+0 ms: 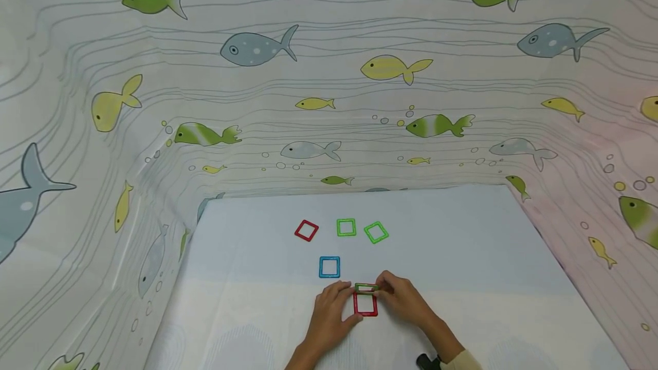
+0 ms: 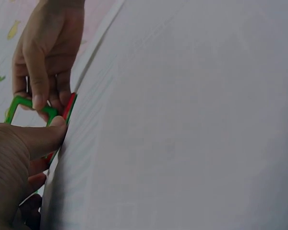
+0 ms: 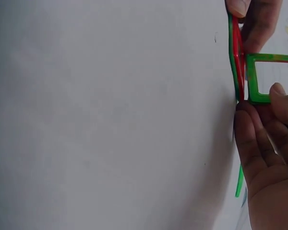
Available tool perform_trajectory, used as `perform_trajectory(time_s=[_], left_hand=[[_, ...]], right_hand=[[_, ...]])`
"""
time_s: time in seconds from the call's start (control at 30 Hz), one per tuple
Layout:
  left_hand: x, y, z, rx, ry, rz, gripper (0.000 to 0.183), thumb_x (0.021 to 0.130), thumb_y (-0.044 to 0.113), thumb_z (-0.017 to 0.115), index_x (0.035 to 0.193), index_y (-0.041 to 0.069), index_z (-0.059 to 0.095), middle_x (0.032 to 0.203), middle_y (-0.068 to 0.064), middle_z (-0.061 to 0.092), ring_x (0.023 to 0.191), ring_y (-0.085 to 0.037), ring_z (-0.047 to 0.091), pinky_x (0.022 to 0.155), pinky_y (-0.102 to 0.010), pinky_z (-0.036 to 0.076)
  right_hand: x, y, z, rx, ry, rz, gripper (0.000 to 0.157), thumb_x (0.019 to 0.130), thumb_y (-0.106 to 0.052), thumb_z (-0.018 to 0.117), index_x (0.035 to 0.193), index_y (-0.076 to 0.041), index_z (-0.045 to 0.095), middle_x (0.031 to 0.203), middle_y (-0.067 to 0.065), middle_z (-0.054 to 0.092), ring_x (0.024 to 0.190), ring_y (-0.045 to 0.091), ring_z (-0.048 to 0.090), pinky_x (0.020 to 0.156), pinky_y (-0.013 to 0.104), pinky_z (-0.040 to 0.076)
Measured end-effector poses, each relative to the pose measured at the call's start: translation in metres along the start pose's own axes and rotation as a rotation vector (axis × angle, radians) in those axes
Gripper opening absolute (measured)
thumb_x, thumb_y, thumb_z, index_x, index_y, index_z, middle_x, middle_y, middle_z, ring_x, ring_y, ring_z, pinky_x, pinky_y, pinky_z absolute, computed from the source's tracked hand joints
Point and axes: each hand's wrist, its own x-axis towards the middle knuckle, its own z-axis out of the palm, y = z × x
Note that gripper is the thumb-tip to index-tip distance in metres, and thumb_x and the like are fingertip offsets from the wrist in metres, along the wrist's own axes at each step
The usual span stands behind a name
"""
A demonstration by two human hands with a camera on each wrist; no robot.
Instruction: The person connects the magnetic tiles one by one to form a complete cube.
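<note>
Below the table's middle in the head view, a red square frame (image 1: 365,314) lies flat. A green square frame (image 1: 366,285) stands raised along its far edge. From the left, my left hand (image 1: 327,314) holds the red frame, thumb at the near left corner and fingers up by the green one. My right hand (image 1: 405,300) pinches the raised green frame at its right side. The right wrist view shows another green layer (image 3: 232,57) under the red frame. It also shows the right thumb (image 3: 279,93) against the raised frame's opening.
Farther back lie a blue square frame (image 1: 329,257), a red one (image 1: 300,227) and two green ones (image 1: 346,236). A pale cloth (image 1: 247,301) covers the table. Fish-patterned sheeting (image 1: 329,124) rises at the back and both sides. A black object (image 1: 428,362) sits by the right sleeve.
</note>
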Motion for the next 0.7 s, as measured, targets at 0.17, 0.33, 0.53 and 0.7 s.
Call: perform_trajectory(time_s=[0.17,0.33,0.53,0.7], left_hand=[[0.0000,-0.0002,0.0007,0.005,0.000,0.001,0.060,0.080,0.040,0.081,0.132,0.019,0.061,0.140,0.004,0.056,0.132,-0.021,0.047,0.103,-0.047,0.041],[-0.0002,0.0011,0.0000,-0.002,-0.022,-0.025,0.060,0.080,0.039,0.082,0.132,0.018,0.060,0.140,0.003,0.055,0.132,-0.022,0.047,0.103,-0.047,0.041],[-0.0002,0.0028,-0.0004,-0.008,-0.025,-0.039,0.060,0.080,0.040,0.082,0.131,0.018,0.060,0.141,0.001,0.055,0.132,-0.022,0.048,0.103,-0.047,0.041],[0.0013,0.0024,-0.0001,-0.006,-0.032,-0.046,0.059,0.080,0.039,0.082,0.131,0.019,0.060,0.142,0.002,0.054,0.133,-0.022,0.047,0.104,-0.046,0.041]], right_hand=[[0.0015,0.0022,0.0012,0.005,0.001,-0.026,0.015,0.091,-0.014,0.072,0.099,-0.019,0.060,0.093,-0.008,0.070,0.085,0.001,0.065,0.075,0.024,0.055],[0.0024,0.0039,0.0028,0.004,-0.001,-0.034,0.014,0.092,-0.015,0.071,0.099,-0.019,0.059,0.093,-0.007,0.070,0.084,0.000,0.063,0.074,0.023,0.054],[0.0023,0.0031,0.0031,0.001,-0.002,-0.027,0.014,0.092,-0.015,0.071,0.099,-0.019,0.060,0.092,-0.008,0.070,0.083,0.000,0.063,0.075,0.024,0.055],[0.0037,0.0025,0.0024,-0.004,0.003,-0.034,0.014,0.092,-0.017,0.071,0.100,-0.019,0.059,0.092,-0.007,0.069,0.083,-0.001,0.063,0.075,0.024,0.055]])
